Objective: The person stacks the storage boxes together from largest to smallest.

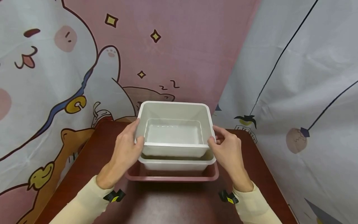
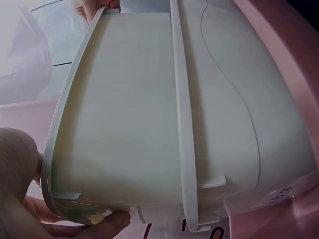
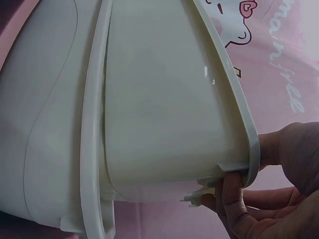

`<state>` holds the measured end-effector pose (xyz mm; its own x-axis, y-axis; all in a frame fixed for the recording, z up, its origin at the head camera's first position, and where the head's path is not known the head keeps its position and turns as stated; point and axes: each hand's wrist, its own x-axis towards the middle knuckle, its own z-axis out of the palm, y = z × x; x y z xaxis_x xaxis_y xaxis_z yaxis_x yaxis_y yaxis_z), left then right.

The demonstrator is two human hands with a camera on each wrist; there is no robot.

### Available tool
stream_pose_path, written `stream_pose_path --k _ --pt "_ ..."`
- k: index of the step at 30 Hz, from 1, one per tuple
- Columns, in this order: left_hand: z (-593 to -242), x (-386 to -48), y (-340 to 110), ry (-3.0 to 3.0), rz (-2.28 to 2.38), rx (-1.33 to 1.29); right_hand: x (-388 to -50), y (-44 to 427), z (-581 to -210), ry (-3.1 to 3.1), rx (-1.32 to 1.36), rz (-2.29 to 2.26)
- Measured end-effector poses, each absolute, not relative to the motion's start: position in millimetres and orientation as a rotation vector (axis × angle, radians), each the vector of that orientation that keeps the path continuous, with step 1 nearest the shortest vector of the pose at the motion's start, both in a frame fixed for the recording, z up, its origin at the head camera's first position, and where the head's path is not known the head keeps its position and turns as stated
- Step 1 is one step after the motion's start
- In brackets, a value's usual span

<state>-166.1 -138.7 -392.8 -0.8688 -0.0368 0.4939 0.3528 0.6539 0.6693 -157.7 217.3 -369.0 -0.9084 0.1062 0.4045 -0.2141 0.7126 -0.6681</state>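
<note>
An off-white plastic bin is held by its short ends between my two hands. My left hand grips the left end, thumb over the rim and fingers curled beneath it in the left wrist view. At the opposite end my right hand pinches the rim, fingertips tucked under its lip. Below sits a second off-white bin; the upper one's bottom is still inside its opening. That lower bin stands within a reddish-pink bin on the table. The upper bin's inside shows nothing in it.
The dark reddish-brown table extends around the stack. Behind it and on the right hang cloth sheets printed with cartoon animals and lamps. Black straps with yellow marks sit on both wrists.
</note>
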Motion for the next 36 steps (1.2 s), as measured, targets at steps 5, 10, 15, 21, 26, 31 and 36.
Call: stream_pose_path --k 5,10,15,21,26,31,36 --pt "-393 -166 -139 -2.406 -1.091 -0.250 -159 217 -371 -2.501 0.085 1.064" --pt "-397 -165 -139 -2.410 -1.100 -0.251 -159 217 -374 -2.496 0.078 1.081" --pt "-400 -165 -139 -2.422 -1.112 -0.259 -158 217 -378 -2.497 0.062 1.086" --pt "-403 -164 -139 -2.423 -1.115 -0.258 -156 217 -381 -2.500 0.057 1.092" --pt "-403 -164 -139 -2.427 -1.113 -0.250 -157 216 -383 -2.496 0.053 1.100" --pt "-405 -163 -139 -2.435 -1.109 -0.246 -158 215 -385 -2.501 0.042 1.098" --pt "-408 -164 -138 -2.443 -1.105 -0.244 -159 215 -387 -2.505 0.035 1.098"
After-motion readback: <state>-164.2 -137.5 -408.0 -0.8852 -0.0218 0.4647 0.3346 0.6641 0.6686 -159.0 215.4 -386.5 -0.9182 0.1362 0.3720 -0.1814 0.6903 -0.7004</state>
